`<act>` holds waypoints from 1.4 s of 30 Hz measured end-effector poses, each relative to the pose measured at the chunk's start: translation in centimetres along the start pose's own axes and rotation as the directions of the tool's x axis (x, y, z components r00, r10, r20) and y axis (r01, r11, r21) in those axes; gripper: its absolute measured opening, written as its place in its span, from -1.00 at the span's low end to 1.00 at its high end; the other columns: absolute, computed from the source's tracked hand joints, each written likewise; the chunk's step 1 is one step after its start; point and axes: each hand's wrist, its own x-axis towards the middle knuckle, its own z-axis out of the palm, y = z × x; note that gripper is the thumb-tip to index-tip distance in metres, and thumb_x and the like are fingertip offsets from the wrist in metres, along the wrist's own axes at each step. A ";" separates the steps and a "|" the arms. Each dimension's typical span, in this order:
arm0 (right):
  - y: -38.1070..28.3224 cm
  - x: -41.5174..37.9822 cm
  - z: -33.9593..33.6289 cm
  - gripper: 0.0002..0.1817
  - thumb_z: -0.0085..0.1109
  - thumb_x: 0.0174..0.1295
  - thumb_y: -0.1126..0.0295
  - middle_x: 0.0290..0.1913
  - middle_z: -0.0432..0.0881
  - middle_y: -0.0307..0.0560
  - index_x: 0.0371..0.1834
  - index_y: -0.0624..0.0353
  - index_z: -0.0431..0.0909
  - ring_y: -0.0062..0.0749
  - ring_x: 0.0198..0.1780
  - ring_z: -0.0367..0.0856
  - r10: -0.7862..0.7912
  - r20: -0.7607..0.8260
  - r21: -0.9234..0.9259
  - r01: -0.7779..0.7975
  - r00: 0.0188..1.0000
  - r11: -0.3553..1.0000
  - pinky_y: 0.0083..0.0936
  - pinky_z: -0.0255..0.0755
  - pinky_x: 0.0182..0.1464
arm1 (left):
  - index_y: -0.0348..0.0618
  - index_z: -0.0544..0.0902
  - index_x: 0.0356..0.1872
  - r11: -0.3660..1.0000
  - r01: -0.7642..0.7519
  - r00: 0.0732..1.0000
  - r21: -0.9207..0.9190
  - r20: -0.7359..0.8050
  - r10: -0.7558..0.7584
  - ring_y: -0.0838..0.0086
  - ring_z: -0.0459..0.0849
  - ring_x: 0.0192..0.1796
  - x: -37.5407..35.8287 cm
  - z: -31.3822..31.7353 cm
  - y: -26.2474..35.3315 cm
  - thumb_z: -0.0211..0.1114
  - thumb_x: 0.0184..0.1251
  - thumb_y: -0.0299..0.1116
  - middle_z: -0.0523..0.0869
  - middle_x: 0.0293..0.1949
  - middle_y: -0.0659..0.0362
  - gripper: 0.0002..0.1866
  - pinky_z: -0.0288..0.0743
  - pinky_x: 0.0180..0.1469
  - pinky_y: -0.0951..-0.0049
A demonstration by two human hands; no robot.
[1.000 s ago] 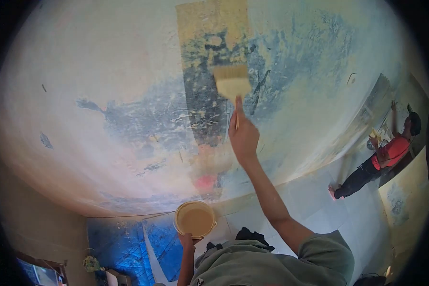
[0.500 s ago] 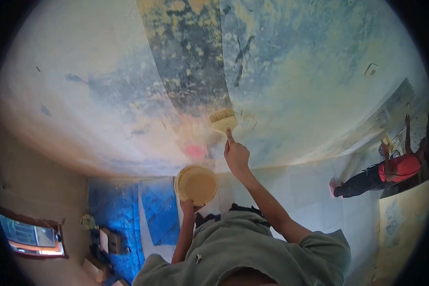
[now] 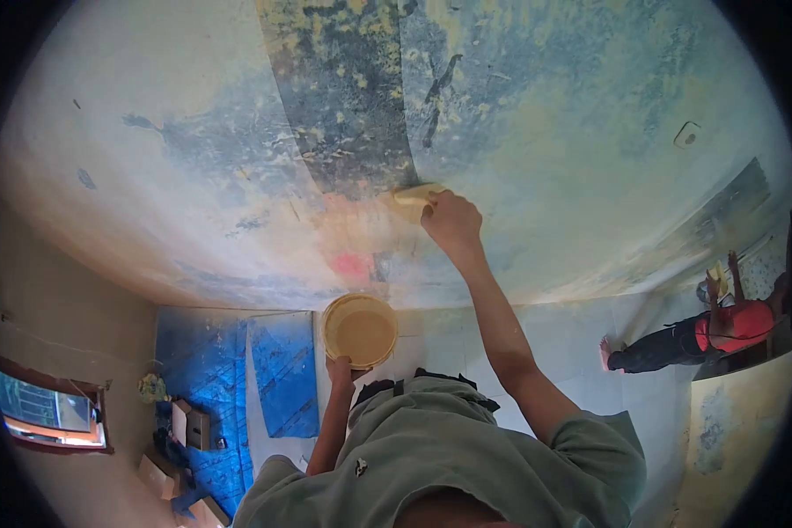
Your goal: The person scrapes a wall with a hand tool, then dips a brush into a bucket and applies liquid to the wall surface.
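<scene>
My right hand (image 3: 453,222) is closed round the handle of a wide, pale yellow paintbrush (image 3: 414,201). The bristles meet the wall (image 3: 546,176) at the lower end of a dark, wet-looking strip (image 3: 348,114). Lower down, my left hand (image 3: 343,365) grips the rim of a round bucket (image 3: 361,333), its thumb on the near edge. Inside the bucket is a tan liquid, held in front of my body. Dark patches and worn, yellowish paint mark the wall around the strip.
Blue sheeting (image 3: 282,378) covers part of the floor at left, with cardboard boxes (image 3: 189,424) beside it. A window (image 3: 48,409) is at far left. To the right, another person in a red top (image 3: 737,326) stands by the wall with raised arms.
My right hand has moved up and slightly right, and its wrist has turned, tilting the brush flatter against the wall. The bucket appears slightly higher in view, still in my left hand.
</scene>
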 end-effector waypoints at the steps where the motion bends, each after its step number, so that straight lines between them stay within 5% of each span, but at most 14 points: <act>1: -0.6 0.2 -1.7 -0.74 0.12 0.00 0.28 -0.39 0.64 0.05 -0.30 0.21 0.56 -0.09 -0.32 0.63 -0.004 -0.026 0.038 0.005 1.000 0.999 -0.26 0.51 -0.25 | -0.11 0.16 0.17 1.000 0.006 1.000 0.010 -0.027 -0.006 -0.14 0.62 -0.27 0.5 -0.2 0.0 -0.07 -0.08 -0.63 0.43 -0.03 -0.19 -0.37 0.67 -0.44 -0.03; 5: -3.5 1.0 -8.3 -0.68 0.09 0.07 0.18 -0.35 0.65 0.04 -0.20 0.13 0.60 -0.08 -0.26 0.62 0.069 -0.061 0.074 -0.064 0.996 0.995 -0.28 0.47 -0.16 | -0.11 0.16 0.17 0.999 -0.031 0.999 -0.033 0.024 0.032 -0.12 0.62 -0.27 1.7 -1.4 0.7 -0.08 -0.07 -0.63 0.45 -0.05 -0.17 -0.38 0.67 -0.43 -0.03; 10: -7.9 1.6 -14.8 -0.64 0.09 0.08 0.13 -0.33 0.64 0.08 -0.08 0.00 0.61 -0.08 -0.25 0.62 -0.001 -0.353 0.086 0.034 0.935 0.996 -0.29 0.45 -0.15 | -0.14 0.14 0.19 0.999 -0.003 0.997 -0.041 0.075 0.006 -0.06 0.65 -0.32 2.8 -3.2 2.5 -0.08 -0.08 -0.60 0.45 -0.08 -0.21 -0.36 0.70 -0.51 0.13; 14: -11.0 2.2 -18.5 -0.67 0.07 0.08 0.22 -0.40 0.64 0.12 -0.18 0.18 0.63 -0.08 -0.32 0.63 -0.013 -0.479 0.156 0.100 0.878 0.983 -0.30 0.48 -0.21 | -0.14 0.15 0.19 0.999 -0.028 0.995 0.031 0.098 0.025 -0.06 0.65 -0.32 3.4 -4.3 4.0 -0.08 -0.07 -0.60 0.45 -0.08 -0.21 -0.37 0.70 -0.51 0.12; 16: -11.9 2.8 -19.2 -0.66 0.05 0.12 0.25 -0.43 0.64 0.11 -0.09 0.16 0.60 -0.12 -0.39 0.64 -0.120 -0.770 0.038 0.233 0.627 0.972 -0.31 0.49 -0.31 | -0.12 0.15 0.19 0.996 0.002 0.994 0.091 0.105 -0.011 -0.06 0.65 -0.31 3.6 -4.8 4.7 -0.07 -0.07 -0.59 0.45 -0.07 -0.20 -0.36 0.70 -0.50 0.12; 20: -14.1 4.8 -19.5 -0.61 0.02 0.18 0.16 -0.27 0.66 0.05 0.06 -0.01 0.53 -0.15 -0.26 0.64 -0.017 -0.836 0.157 0.268 0.548 0.950 -0.37 0.47 -0.17 | -0.11 0.14 0.21 0.997 -0.025 0.988 0.079 0.157 0.013 -0.06 0.65 -0.29 4.7 -6.4 4.3 -0.07 -0.07 -0.59 0.45 -0.05 -0.18 -0.34 0.69 -0.49 0.11; 22: -12.5 7.8 -17.6 -0.65 0.00 0.20 0.30 -0.58 0.60 0.04 0.03 0.12 0.54 -0.17 -0.57 0.59 -0.242 -0.912 -0.164 0.246 0.332 0.955 -0.33 0.44 -0.51 | -0.18 0.19 0.14 0.996 -0.032 0.989 0.081 0.147 0.020 -0.06 0.64 -0.31 4.5 -6.8 4.4 -0.07 -0.05 -0.61 0.48 -0.11 -0.18 -0.42 0.67 -0.49 0.01; 23: -12.6 7.8 -16.8 -0.65 0.00 0.20 0.30 -0.58 0.60 0.04 0.03 0.12 0.54 -0.17 -0.57 0.59 -0.246 -0.915 -0.171 0.245 0.321 0.954 -0.33 0.44 -0.51 | -0.18 0.19 0.14 0.996 -0.038 0.987 0.077 0.158 0.026 -0.06 0.64 -0.31 4.7 -7.2 4.2 -0.07 -0.05 -0.61 0.48 -0.11 -0.18 -0.42 0.67 -0.49 0.01; 25: -12.7 7.1 -14.6 -0.62 -0.05 0.26 0.33 -0.74 0.50 -0.03 0.15 0.09 0.43 -0.21 -0.72 0.48 -0.128 -0.815 -0.054 0.145 0.566 0.988 -0.35 0.32 -0.66 | -0.15 0.20 0.15 0.997 -0.004 0.985 0.074 0.173 -0.009 -0.04 0.64 -0.30 5.2 -7.8 3.8 -0.07 -0.07 -0.60 0.47 -0.09 -0.16 -0.41 0.67 -0.49 0.02; 35: -7.5 -0.3 -0.9 -0.49 -0.06 0.26 0.33 -0.74 0.46 0.00 0.31 -0.07 0.21 -0.14 -0.73 0.45 -0.134 -0.575 -0.122 0.078 0.807 0.990 -0.29 0.33 -0.65 | -0.02 0.13 0.26 0.996 0.040 0.987 0.074 0.155 -0.051 -0.13 0.62 -0.24 6.0 -7.8 3.1 -0.06 -0.13 -0.61 0.43 -0.01 -0.17 -0.26 0.67 -0.50 -0.01; 40: -4.8 -5.4 5.4 -0.49 -0.03 0.24 0.32 -0.65 0.52 0.08 0.30 -0.16 0.24 0.01 -0.61 0.53 0.055 -0.266 -0.047 -0.070 0.963 0.996 -0.19 0.40 -0.55 | -0.10 0.28 0.13 0.967 -0.085 0.995 0.239 0.072 0.070 0.00 0.66 -0.37 8.1 -8.7 1.0 -0.07 -0.08 -0.63 0.55 -0.16 -0.07 -0.41 0.67 -0.53 0.04; 42: -3.5 -6.5 7.9 -0.50 -0.03 0.23 0.31 -0.63 0.54 0.09 0.29 -0.17 0.25 0.02 -0.57 0.54 0.087 -0.209 -0.050 -0.100 0.974 0.994 -0.18 0.42 -0.51 | -0.09 0.35 0.12 0.963 -0.092 0.996 0.254 0.047 0.082 0.06 0.66 -0.28 7.8 -8.7 0.9 -0.07 -0.08 -0.60 0.57 -0.15 -0.06 -0.42 0.68 -0.44 0.12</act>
